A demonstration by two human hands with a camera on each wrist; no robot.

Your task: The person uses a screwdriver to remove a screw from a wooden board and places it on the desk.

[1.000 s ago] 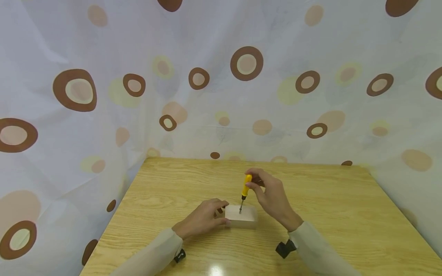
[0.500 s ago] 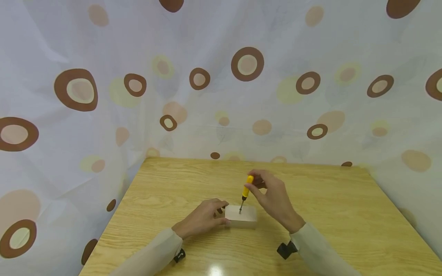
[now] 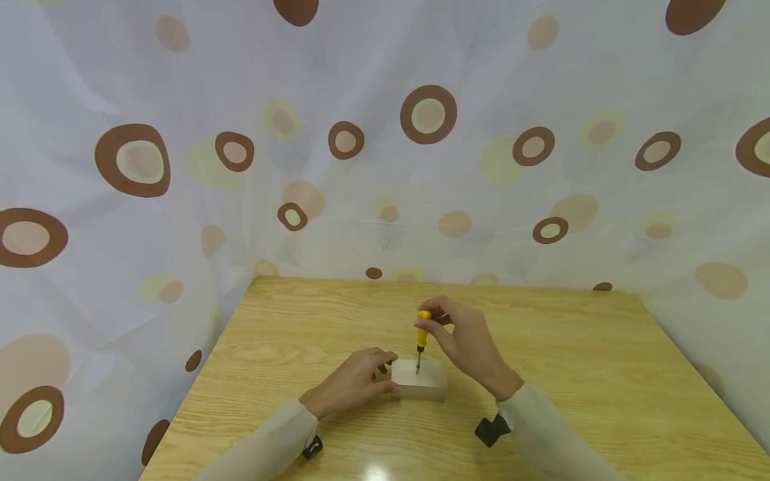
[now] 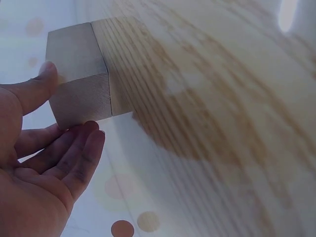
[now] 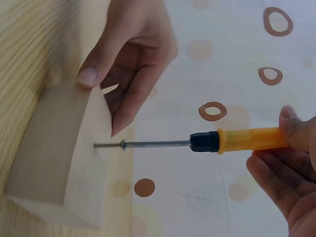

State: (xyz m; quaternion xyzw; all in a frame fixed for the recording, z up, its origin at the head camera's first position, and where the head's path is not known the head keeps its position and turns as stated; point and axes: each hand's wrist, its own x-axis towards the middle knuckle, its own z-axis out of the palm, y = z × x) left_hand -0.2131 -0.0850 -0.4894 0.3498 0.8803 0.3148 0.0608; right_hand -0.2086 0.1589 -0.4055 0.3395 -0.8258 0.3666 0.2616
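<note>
Screwdriver [image 5: 206, 141] on threaded metal screw [image 5: 109, 145]

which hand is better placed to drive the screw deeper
Probably the right hand: it grips the yellow screwdriver, set against the screw standing in the wooden block, while the left hand holds the block.

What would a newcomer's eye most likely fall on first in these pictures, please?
Probably the yellow screwdriver, held nearly upright in the right grip, its tip at a screw standing in the top of the pale wooden block. Next, perhaps, the left grip holding the block's left end on the table, and the spotted backdrop behind it all.
</note>
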